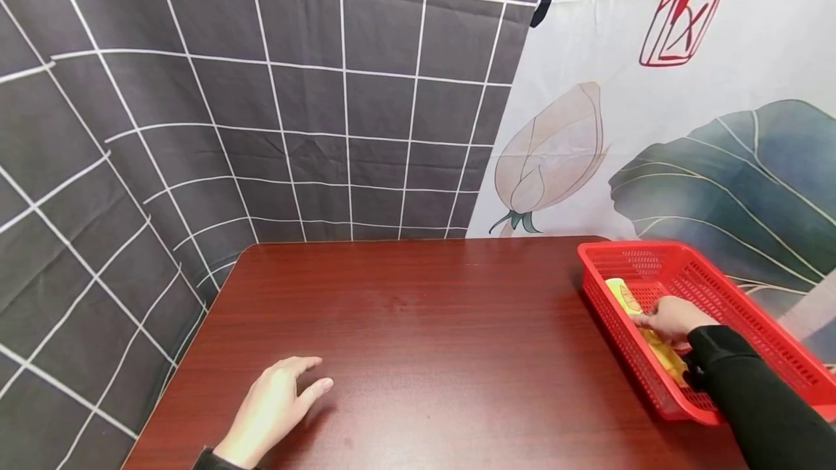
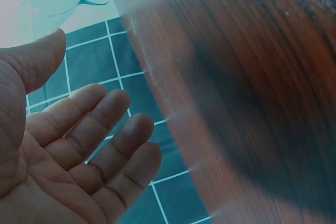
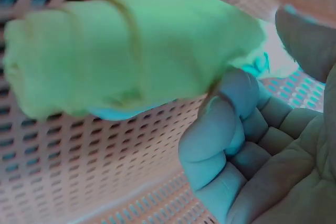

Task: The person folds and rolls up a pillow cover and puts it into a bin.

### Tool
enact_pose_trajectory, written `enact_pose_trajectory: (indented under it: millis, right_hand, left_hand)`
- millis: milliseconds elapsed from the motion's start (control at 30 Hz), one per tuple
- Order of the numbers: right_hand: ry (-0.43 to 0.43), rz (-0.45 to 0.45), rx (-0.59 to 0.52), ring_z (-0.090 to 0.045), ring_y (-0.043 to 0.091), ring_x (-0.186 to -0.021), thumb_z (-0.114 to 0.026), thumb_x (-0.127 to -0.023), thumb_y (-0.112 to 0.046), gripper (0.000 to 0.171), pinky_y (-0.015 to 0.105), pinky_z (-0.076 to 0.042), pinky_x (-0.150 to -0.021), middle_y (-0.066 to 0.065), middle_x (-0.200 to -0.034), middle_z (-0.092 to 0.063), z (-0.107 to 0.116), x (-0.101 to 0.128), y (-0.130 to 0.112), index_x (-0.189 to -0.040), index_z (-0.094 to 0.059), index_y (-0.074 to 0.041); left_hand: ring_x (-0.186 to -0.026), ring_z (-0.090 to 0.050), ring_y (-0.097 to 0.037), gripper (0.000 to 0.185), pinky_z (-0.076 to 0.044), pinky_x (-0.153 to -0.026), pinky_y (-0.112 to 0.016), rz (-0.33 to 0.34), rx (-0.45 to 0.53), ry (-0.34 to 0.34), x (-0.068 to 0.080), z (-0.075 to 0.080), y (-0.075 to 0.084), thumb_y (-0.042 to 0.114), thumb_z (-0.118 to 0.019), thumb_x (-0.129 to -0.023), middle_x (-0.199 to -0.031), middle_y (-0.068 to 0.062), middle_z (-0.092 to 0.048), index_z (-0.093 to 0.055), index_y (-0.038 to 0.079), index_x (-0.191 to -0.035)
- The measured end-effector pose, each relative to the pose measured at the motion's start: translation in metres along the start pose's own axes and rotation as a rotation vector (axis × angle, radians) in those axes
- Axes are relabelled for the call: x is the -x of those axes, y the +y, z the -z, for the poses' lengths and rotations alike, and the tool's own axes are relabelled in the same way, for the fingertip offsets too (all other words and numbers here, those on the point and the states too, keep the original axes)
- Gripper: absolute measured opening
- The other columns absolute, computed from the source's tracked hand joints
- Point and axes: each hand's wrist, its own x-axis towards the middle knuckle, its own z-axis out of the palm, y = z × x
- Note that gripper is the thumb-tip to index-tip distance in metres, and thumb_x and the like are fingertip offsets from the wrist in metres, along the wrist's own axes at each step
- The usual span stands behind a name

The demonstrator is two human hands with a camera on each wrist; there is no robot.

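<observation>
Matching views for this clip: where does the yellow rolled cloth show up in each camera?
Head: yellow rolled cloth lies in the red basket at right, under the right hand.
Left wrist: not in it.
Right wrist: fills the upper left, by curled fingers.
Shared landmark: the basket's mesh.

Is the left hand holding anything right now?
No, the left hand rests open on the table, fingers relaxed and holding nothing.
</observation>
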Motion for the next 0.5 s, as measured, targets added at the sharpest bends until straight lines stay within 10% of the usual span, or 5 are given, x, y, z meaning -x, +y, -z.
enact_pose_trajectory:
  millis: [500]
  right_hand:
    - [0.043,0.012,-0.036,-0.056,0.020,-0.071,-0.067,-0.098,-0.064,0.063,0.034,-0.046,-0.063,0.003,-0.073,-0.057,0.012,0.007,0.009,-0.092,-0.065,-0.001]
  left_hand:
    - [-0.112,-0.075,-0.030,0.038,-0.058,-0.097,-0.053,-0.067,-0.047,0.095,0.001,0.006,-0.009,0.036,-0.085,-0.090,-0.116,-0.006,-0.080,-0.080,0.011,-0.118]
